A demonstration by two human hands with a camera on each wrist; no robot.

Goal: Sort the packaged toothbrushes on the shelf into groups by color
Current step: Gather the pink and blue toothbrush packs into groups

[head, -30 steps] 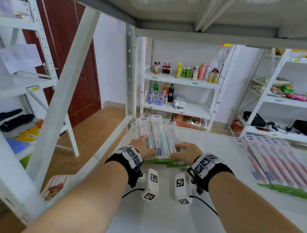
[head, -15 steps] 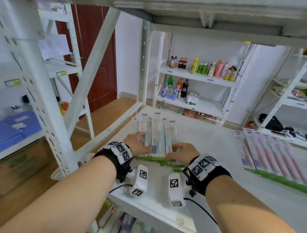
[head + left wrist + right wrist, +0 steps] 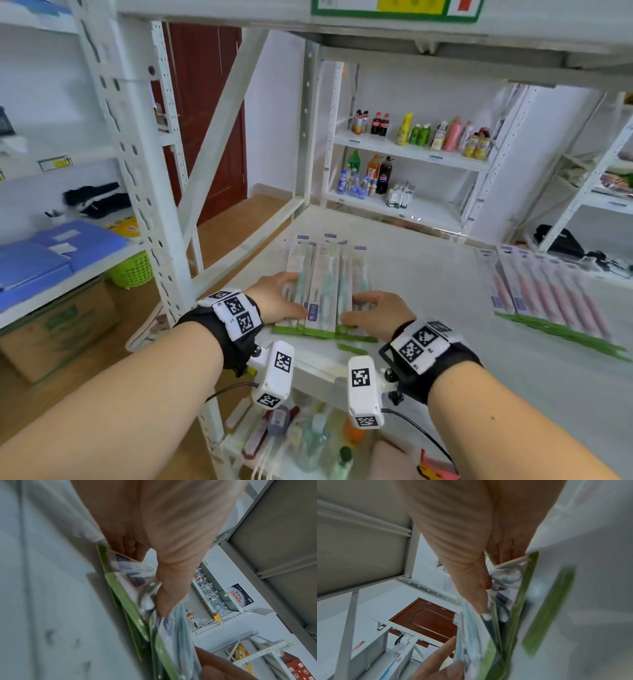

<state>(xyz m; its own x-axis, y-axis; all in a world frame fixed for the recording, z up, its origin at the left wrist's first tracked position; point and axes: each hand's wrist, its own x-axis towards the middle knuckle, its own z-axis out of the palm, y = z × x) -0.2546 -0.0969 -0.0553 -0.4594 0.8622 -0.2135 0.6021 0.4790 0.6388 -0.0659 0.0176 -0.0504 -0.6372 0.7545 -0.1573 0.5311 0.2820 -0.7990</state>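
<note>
You're gripping the stack of green toothbrush packs (image 3: 320, 291) from both sides, down at their near ends, right by the front-left corner of the white shelf (image 3: 428, 301). Your left hand (image 3: 274, 299) is wrapping round the left edge with the thumb lying across the top of the packs, and in the left wrist view that thumb is pressing into the clear plastic while the fingers (image 3: 130, 549) are tucking under the edge. Your right hand (image 3: 376, 313) is doing the mirror job on the right edge, thumb on top, fingers (image 3: 503, 553) underneath, so both hands are clamping the same bundle. The packs are fanning out a bit, with green card strips showing at the bottom ends. The pink toothbrush packs (image 3: 555, 301) are lying flat in a row over on the right of the same shelf, well apart from the green ones. Way behind there's another rack with drink bottles (image 3: 421, 132).
</note>
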